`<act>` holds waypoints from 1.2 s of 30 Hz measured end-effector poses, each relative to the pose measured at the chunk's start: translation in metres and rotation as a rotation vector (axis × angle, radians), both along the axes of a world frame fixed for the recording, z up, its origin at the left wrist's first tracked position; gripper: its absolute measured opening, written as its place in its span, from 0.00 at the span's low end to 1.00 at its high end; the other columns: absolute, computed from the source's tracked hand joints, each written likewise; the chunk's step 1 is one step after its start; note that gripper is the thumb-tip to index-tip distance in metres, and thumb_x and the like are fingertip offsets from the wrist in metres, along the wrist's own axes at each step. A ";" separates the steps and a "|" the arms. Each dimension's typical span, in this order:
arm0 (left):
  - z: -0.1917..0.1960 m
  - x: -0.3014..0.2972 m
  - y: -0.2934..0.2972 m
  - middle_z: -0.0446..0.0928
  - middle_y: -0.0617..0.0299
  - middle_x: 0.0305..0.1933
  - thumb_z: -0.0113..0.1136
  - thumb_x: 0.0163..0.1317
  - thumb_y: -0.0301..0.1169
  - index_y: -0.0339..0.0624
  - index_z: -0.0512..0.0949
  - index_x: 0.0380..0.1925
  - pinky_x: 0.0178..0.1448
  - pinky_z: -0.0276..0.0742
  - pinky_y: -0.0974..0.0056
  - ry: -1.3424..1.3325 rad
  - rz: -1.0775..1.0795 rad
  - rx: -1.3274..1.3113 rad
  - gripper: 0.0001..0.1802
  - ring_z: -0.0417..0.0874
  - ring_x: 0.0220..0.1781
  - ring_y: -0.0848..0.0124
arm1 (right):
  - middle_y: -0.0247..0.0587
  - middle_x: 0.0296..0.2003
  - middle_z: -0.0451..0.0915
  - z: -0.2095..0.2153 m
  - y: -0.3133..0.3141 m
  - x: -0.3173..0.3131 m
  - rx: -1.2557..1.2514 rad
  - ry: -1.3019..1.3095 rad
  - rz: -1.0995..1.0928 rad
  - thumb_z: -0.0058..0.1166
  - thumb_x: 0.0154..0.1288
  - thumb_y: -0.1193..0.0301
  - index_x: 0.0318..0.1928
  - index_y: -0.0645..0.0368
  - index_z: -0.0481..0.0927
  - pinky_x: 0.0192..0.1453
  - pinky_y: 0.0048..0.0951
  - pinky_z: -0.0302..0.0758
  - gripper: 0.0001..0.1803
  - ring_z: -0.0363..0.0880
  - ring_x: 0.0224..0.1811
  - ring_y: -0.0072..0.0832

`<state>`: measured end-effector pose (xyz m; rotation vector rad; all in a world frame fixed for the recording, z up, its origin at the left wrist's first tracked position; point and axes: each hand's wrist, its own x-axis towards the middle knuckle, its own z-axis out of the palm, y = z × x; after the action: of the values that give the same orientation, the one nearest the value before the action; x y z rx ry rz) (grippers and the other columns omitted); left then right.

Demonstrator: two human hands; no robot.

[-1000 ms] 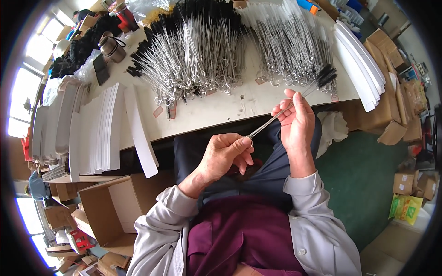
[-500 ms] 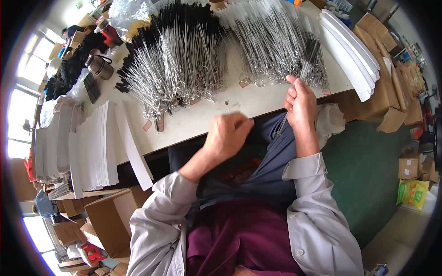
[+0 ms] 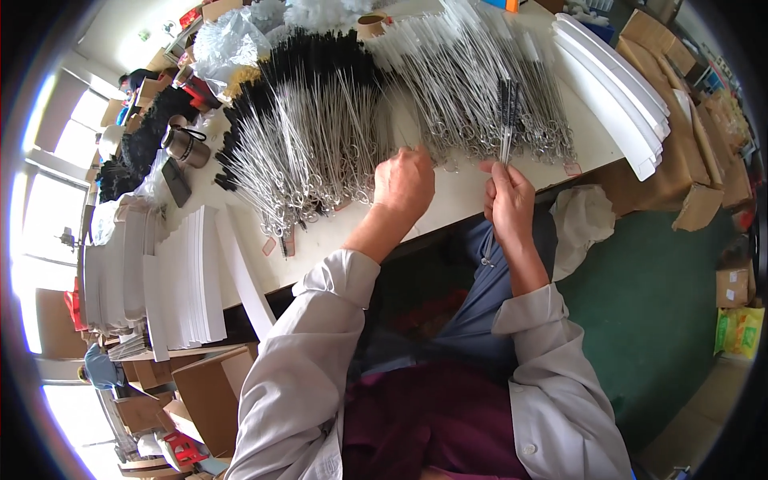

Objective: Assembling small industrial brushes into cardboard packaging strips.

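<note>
In my right hand (image 3: 510, 200) a few thin wire brushes (image 3: 508, 108) with black bristles stand upright, gripped near their lower ends between thumb and fingers. My left hand (image 3: 404, 182) is closed over the table's front part, its fingertips by the gap between two heaps. What those fingers hold, if anything, I cannot make out. To its left lies a big heap of black-bristled wire brushes (image 3: 320, 120), loop ends toward me. Beyond my right hand is a second heap, of pale-bristled wire brushes (image 3: 456, 80), also with loops facing me.
White folded card strips (image 3: 612, 88) lie at the table's right end, and more white strips (image 3: 188, 276) at its left end. A metal flask (image 3: 186, 146) stands at the back left, near clear plastic bags (image 3: 232, 40). Cardboard boxes (image 3: 668, 144) flank the table's right side.
My left hand has moved forward, from over my lap to the table between the heaps. My right hand has come slightly left and nearer, with the brushes' black bristles now upright above it.
</note>
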<state>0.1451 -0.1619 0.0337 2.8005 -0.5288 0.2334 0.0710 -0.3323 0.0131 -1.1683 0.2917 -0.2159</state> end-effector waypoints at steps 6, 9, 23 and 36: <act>0.012 -0.004 0.012 0.83 0.48 0.36 0.64 0.61 0.35 0.38 0.79 0.33 0.46 0.82 0.48 -0.003 0.013 -0.203 0.10 0.86 0.39 0.48 | 0.22 0.21 0.64 -0.003 0.001 0.001 -0.073 -0.022 -0.006 0.49 0.83 0.62 0.48 0.65 0.81 0.17 0.19 0.50 0.17 0.54 0.15 0.10; 0.023 0.003 0.026 0.84 0.50 0.33 0.66 0.58 0.31 0.37 0.80 0.32 0.44 0.84 0.54 -0.021 -0.020 -0.280 0.08 0.87 0.36 0.54 | 0.23 0.21 0.64 -0.002 0.003 0.003 -0.104 -0.011 -0.013 0.48 0.83 0.62 0.48 0.66 0.81 0.16 0.19 0.51 0.17 0.55 0.15 0.10; 0.062 0.004 0.035 0.83 0.54 0.29 0.66 0.55 0.22 0.35 0.79 0.28 0.39 0.84 0.63 -0.075 -0.154 -0.418 0.05 0.88 0.31 0.64 | 0.47 0.38 0.85 0.021 0.016 0.058 0.110 0.026 0.250 0.47 0.82 0.63 0.47 0.68 0.80 0.41 0.35 0.88 0.18 0.88 0.36 0.34; 0.116 -0.003 0.033 0.78 0.55 0.27 0.65 0.54 0.23 0.38 0.76 0.26 0.36 0.81 0.57 -0.198 -0.234 -0.450 0.06 0.84 0.29 0.59 | 0.62 0.50 0.80 0.021 0.043 0.104 0.175 0.030 0.259 0.46 0.80 0.68 0.49 0.79 0.76 0.61 0.49 0.85 0.19 0.84 0.55 0.53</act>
<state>0.1417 -0.1287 0.1500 2.2715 -0.7396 0.5125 0.1752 -0.2891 0.0337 -1.0250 0.1791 0.0534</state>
